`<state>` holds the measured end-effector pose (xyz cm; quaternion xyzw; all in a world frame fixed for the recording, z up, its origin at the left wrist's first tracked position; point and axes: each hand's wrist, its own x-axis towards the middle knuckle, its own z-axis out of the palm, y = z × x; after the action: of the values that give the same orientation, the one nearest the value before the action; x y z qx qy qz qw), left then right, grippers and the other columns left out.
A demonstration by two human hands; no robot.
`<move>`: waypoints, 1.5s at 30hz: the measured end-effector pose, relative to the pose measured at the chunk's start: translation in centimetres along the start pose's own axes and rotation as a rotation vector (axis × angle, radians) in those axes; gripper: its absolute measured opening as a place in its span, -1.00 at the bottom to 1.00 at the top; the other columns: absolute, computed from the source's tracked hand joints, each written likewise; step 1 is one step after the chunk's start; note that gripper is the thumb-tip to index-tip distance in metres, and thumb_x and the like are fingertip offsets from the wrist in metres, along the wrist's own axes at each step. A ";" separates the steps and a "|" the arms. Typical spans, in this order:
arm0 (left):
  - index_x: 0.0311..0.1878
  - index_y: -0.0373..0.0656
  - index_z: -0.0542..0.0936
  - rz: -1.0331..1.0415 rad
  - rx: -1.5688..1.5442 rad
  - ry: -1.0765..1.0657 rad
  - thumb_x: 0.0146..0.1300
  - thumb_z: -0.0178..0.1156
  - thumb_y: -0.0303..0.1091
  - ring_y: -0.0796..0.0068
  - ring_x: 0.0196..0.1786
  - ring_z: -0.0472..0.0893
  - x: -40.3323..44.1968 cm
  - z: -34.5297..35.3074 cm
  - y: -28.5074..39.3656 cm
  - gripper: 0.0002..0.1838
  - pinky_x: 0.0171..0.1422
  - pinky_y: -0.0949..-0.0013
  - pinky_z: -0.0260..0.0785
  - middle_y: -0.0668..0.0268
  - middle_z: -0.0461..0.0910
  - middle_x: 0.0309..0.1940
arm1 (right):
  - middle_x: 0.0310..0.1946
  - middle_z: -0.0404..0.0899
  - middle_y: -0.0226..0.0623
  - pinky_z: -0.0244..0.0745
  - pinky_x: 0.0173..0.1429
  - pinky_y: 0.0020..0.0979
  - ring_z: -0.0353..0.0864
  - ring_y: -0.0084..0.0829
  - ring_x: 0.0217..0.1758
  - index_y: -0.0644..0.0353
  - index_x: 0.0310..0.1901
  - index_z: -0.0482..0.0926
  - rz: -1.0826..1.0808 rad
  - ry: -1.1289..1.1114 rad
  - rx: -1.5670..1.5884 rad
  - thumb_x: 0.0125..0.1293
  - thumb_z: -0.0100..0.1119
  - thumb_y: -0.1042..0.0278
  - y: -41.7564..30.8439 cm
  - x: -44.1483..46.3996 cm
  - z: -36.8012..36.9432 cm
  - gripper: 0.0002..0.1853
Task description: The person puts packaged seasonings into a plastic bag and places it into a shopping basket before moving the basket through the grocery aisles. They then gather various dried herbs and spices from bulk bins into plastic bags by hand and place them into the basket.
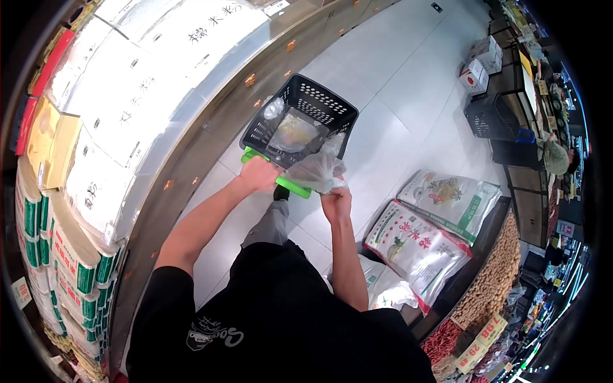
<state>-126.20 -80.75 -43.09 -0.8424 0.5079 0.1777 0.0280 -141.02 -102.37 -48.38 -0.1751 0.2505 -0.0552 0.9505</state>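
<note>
A black shopping basket (pixel 325 96) with a green handle (pixel 292 187) is in front of my body, over the tiled floor. My left hand (pixel 260 173) is wrapped round that handle. A clear plastic bag (pixel 314 171) hangs from my right hand (pixel 336 199), its gathered top pinched in the fingers, and it overlaps the near edge of the basket. What the bag contains I cannot make out. Inside the basket lies another clear bag (pixel 294 131) with something yellowish in it. A smaller knotted bag (pixel 274 108) sits at the basket's left side.
White bins (pixel 140 96) with handwritten labels line the left, above stacked packages (pixel 70 268). At right, large printed sacks (pixel 418 249) lie beside a bin of peanut-like goods (pixel 491 274). Boxes (pixel 482 67), a dark crate (pixel 491 118) and a person (pixel 559 156) are farther right.
</note>
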 end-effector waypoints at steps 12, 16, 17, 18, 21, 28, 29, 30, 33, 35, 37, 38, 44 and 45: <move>-0.30 -0.09 0.63 0.036 -0.035 0.092 -0.06 0.18 -0.23 0.17 -0.42 0.67 21.2 -6.2 -7.7 -0.76 -0.34 0.12 0.48 0.21 0.66 -0.48 | 0.08 0.48 0.11 0.43 0.23 0.06 0.52 -0.06 0.11 0.28 -0.13 0.46 -0.025 -0.266 0.375 0.37 -0.09 0.01 -23.9 8.6 14.2 -0.58; -0.37 -0.09 0.61 0.014 -0.036 0.035 -0.14 0.20 -0.23 0.15 -0.39 0.65 27.7 -9.2 -9.5 -0.77 -0.31 0.12 0.47 0.20 0.63 -0.48 | 0.20 0.40 0.14 0.32 0.32 0.03 0.38 0.04 0.26 0.36 0.27 0.25 0.081 -0.458 0.560 0.35 -0.24 -0.06 -28.2 14.3 17.5 -0.34; -0.40 -0.09 0.61 0.013 -0.045 0.071 -0.17 0.22 -0.23 0.14 -0.39 0.64 29.2 -9.1 -9.7 -0.77 -0.31 0.11 0.47 0.20 0.61 -0.50 | 0.21 0.39 0.15 0.30 0.34 0.03 0.36 0.06 0.28 0.36 0.31 0.23 0.096 -0.479 0.577 0.36 -0.27 -0.07 -29.4 15.8 17.9 -0.32; -0.43 -0.09 0.60 0.006 -0.041 0.105 -0.20 0.25 -0.23 0.13 -0.39 0.63 30.6 -9.4 -10.4 -0.78 -0.30 0.11 0.46 0.20 0.59 -0.53 | 0.17 0.42 0.15 0.30 0.33 0.02 0.37 0.06 0.26 0.31 0.25 0.31 0.146 -0.401 0.562 0.37 -0.28 -0.05 -31.1 17.4 18.5 -0.38; -0.46 -0.11 0.58 -0.015 -0.007 0.056 -0.18 0.23 -0.23 0.11 -0.37 0.63 35.6 -11.1 -11.2 -0.80 -0.26 0.09 0.47 0.21 0.59 -0.52 | -0.15 0.48 -0.04 0.41 0.11 -0.07 0.46 -0.11 -0.06 0.07 -0.28 0.37 -0.177 -0.245 0.005 0.42 -0.20 0.19 -34.7 21.3 17.1 -0.80; -0.38 -0.12 0.62 -0.026 -0.001 0.041 -0.15 0.19 -0.23 0.09 -0.36 0.65 46.0 -14.5 -13.2 -0.76 -0.26 0.09 0.47 0.17 0.63 -0.51 | -0.55 0.41 -0.34 0.40 -0.13 -0.19 0.41 -0.35 -0.41 -0.02 -0.52 0.26 0.017 -0.812 0.694 0.38 -0.04 0.19 -43.0 30.7 17.8 -0.71; -0.40 -0.12 0.60 -0.025 -0.012 0.055 -0.16 0.21 -0.22 0.10 -0.36 0.64 47.4 -14.5 -13.6 -0.76 -0.26 0.10 0.47 0.19 0.61 -0.52 | -0.61 0.38 -0.38 0.35 -0.23 -0.28 0.38 -0.42 -0.48 -0.01 -0.54 0.25 0.034 -0.870 0.705 0.35 -0.03 0.25 -43.8 32.0 17.9 -0.72; -0.41 -0.11 0.59 -0.026 -0.021 0.069 -0.17 0.23 -0.21 0.11 -0.36 0.64 48.7 -15.2 -13.9 -0.76 -0.26 0.10 0.47 0.22 0.60 -0.52 | -0.66 0.35 -0.43 0.30 -0.33 -0.36 0.35 -0.49 -0.55 0.00 -0.56 0.25 0.052 -0.927 0.715 0.32 -0.02 0.30 -44.6 33.2 18.1 -0.72; -0.33 -0.13 0.63 -0.029 -0.035 0.030 -0.13 0.19 -0.23 0.11 -0.35 0.66 53.1 -17.3 -14.7 -0.73 -0.28 0.10 0.47 0.18 0.65 -0.49 | -0.77 0.26 -0.49 0.06 -0.57 -0.53 0.21 -0.62 -0.71 0.02 -0.61 0.22 0.104 -0.996 0.712 0.22 0.01 0.54 -46.2 36.6 19.6 -0.70; -0.32 -0.11 0.63 -0.026 -0.021 0.020 -0.14 0.21 -0.22 0.14 -0.36 0.66 56.4 -18.7 -15.5 -0.72 -0.30 0.11 0.47 0.20 0.65 -0.48 | -0.82 0.23 -0.53 0.03 -0.59 -0.50 0.16 -0.63 -0.74 0.02 -0.63 0.23 0.159 -1.037 0.661 0.21 0.03 0.52 -47.7 39.4 20.5 -0.70; -0.31 -0.09 0.63 -0.033 -0.010 0.038 -0.14 0.21 -0.22 0.15 -0.37 0.66 60.1 -20.2 -16.4 -0.72 -0.31 0.13 0.48 0.20 0.65 -0.47 | -0.82 0.25 -0.53 -0.03 -0.63 -0.48 0.12 -0.64 -0.78 0.02 -0.62 0.25 0.148 -1.116 0.604 0.23 0.03 0.48 -48.6 42.8 21.8 -0.71; -0.35 -0.06 0.65 -0.080 -0.125 0.023 -0.15 0.23 -0.22 0.16 -0.37 0.67 62.3 -21.2 -17.2 -0.75 -0.31 0.15 0.48 0.18 0.65 -0.47 | -0.82 0.24 -0.53 -0.05 -0.63 -0.47 0.11 -0.64 -0.78 0.02 -0.61 0.25 0.147 -1.149 0.566 0.23 0.04 0.46 -49.1 44.4 22.8 -0.71; -0.49 -0.08 0.67 -0.035 -0.219 0.289 -0.12 0.23 -0.24 0.18 -0.39 0.68 76.1 -16.5 -21.3 -0.84 -0.29 0.16 0.50 0.20 0.65 -0.55 | -0.86 0.18 -0.58 -0.15 -0.68 -0.46 -0.02 -0.69 -0.86 0.02 -0.60 0.28 0.134 -1.182 0.308 0.32 0.04 0.23 -53.4 54.2 27.8 -0.67; -0.48 -0.08 0.67 -0.037 -0.202 0.320 -0.12 0.23 -0.24 0.18 -0.39 0.68 78.3 -17.8 -22.4 -0.84 -0.28 0.16 0.50 0.21 0.65 -0.55 | -0.84 0.21 -0.56 -0.12 -0.69 -0.44 0.03 -0.63 -0.86 0.03 -0.58 0.30 0.135 -1.243 0.281 0.32 0.05 0.15 -54.3 56.2 28.7 -0.66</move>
<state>-69.03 -140.20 -55.10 -0.8676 0.4699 0.0907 -0.1346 -78.92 -155.03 -31.10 -0.0318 -0.3465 0.0844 0.9337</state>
